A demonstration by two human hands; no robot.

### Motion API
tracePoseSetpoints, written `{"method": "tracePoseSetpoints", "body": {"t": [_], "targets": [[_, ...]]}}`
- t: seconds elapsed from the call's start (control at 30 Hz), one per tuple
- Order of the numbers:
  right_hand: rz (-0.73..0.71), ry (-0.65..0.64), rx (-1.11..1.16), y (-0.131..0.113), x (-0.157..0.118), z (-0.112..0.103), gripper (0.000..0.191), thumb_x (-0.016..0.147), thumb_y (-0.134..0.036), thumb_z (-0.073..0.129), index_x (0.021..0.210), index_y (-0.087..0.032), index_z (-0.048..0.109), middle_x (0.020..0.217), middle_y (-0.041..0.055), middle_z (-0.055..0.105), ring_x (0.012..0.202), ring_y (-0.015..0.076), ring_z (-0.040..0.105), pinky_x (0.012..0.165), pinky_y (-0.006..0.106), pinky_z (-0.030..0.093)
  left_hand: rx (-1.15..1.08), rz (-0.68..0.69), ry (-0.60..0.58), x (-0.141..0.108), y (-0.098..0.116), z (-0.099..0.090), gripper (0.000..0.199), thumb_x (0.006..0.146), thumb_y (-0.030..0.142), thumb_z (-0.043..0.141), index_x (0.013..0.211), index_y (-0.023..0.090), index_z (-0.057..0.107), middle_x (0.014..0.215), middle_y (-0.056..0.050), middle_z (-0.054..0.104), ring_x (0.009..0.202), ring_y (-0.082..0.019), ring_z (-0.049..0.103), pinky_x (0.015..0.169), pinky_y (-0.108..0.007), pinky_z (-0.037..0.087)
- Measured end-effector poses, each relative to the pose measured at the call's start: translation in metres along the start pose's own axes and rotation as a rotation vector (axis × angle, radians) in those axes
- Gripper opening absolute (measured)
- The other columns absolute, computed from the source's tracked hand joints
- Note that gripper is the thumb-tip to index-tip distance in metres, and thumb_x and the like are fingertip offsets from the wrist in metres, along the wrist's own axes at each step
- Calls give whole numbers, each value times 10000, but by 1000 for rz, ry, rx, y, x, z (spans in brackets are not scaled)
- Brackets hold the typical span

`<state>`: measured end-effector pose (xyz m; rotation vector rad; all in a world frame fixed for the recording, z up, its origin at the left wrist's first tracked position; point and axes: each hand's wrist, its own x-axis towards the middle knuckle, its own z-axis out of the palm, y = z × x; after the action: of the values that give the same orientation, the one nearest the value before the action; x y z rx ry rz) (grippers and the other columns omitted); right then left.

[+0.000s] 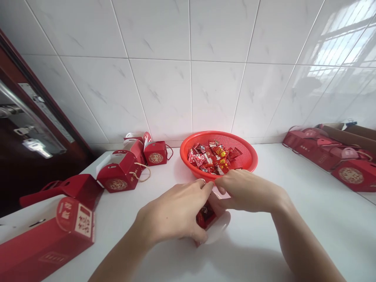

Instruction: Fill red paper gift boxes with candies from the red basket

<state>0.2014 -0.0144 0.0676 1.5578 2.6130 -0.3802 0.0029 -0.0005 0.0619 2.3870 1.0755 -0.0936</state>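
Observation:
Between my hands is a small red gift box (217,207), its top open, with dark red wrapped pieces inside and a bit of rope handle showing. My left hand (176,211) grips the box's left side, thumb at the near edge and fingers over the far side. My right hand (246,190) pinches the far right part of the box. Just beyond the hands stands a round red plastic basket (251,156) holding several wrapped candies (211,156) in red and gold.
Several red boxes (117,172) stand at the left, with a long red carton (47,243) nearer. More red boxes (320,149) line the right side by a brown carton (346,138). A tiled wall (217,98) rises behind; a door with keys (37,147) is far left.

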Motion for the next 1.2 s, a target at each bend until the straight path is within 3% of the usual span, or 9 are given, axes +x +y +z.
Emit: {"method": "tracePoseSetpoints", "body": {"t": [0.17, 0.3, 0.43, 0.57, 0.67, 0.8, 0.9, 1.07, 1.2], "targets": [[-91, -7, -38, 3, 5, 4, 313, 930, -117, 463, 634, -197, 398, 543, -30, 414, 483, 111, 307, 500, 287, 214, -29, -61, -32, -6, -4, -9, 576, 629, 392, 780, 1154, 253, 589, 971, -25, 716, 831, -265, 689, 573, -280, 393], [-184, 125, 157, 8, -1, -5, 330, 997, -130, 412, 677, -207, 383, 543, -34, 498, 469, 100, 465, 473, 269, 232, 24, -30, 60, -19, -7, -16, 843, 708, 389, 729, 1487, 284, 424, 1154, -47, 711, 936, -275, 710, 661, -281, 457], [-250, 242, 389, 14, -9, -9, 306, 991, -123, 405, 699, -213, 389, 594, -21, 608, 544, 116, 649, 466, 225, 352, 151, 1, 236, -36, -13, -17, 889, 823, 304, 656, 1606, 363, 240, 1421, -55, 605, 1162, -294, 669, 782, -301, 515], [-271, 348, 521, 18, -14, -10, 271, 1023, -181, 415, 757, -214, 451, 647, -11, 689, 650, 146, 741, 521, 216, 472, 233, 89, 432, -47, -17, -16, 622, 945, 247, 557, 1519, 421, 393, 1535, -5, 498, 1282, -266, 603, 931, -318, 532], [-273, 392, 566, 19, -16, -12, 263, 1037, -234, 447, 777, -216, 483, 662, -4, 708, 686, 170, 763, 539, 232, 511, 269, 141, 548, -50, -16, -18, 378, 986, 220, 492, 1313, 377, 598, 1544, 8, 457, 1263, -260, 603, 945, -332, 548], [-279, 366, 618, 24, -18, -15, 276, 1032, -253, 482, 758, -218, 477, 656, 0, 700, 668, 183, 769, 536, 238, 540, 314, 172, 632, -50, -16, -22, 270, 997, 227, 465, 1106, 296, 702, 1523, -27, 447, 1271, -286, 577, 937, -364, 560], [-301, 313, 688, 26, -18, -14, 279, 1031, -279, 499, 760, -214, 498, 653, 2, 693, 672, 192, 777, 536, 235, 556, 297, 170, 577, -46, -21, -26, 292, 997, 226, 443, 961, 264, 730, 1432, -42, 539, 1247, -280, 587, 896, -343, 561], [-309, 195, 730, 26, -10, -13, 273, 1031, -350, 509, 811, -195, 555, 717, 19, 702, 677, 178, 772, 565, 226, 579, 204, 148, 325, -34, -29, -33, 344, 939, 157, 416, 930, 252, 747, 1024, -36, 726, 955, -221, 682, 802, -306, 541], [-316, 103, 788, 30, 2, -6, 309, 1008, -407, 557, 802, -176, 561, 733, 18, 680, 618, 151, 746, 543, 212, 566, 182, 91, 241, -24, -33, -37, 383, 874, 142, 464, 1086, 267, 757, 1082, -30, 752, 1036, -241, 675, 839, -312, 522]]}}
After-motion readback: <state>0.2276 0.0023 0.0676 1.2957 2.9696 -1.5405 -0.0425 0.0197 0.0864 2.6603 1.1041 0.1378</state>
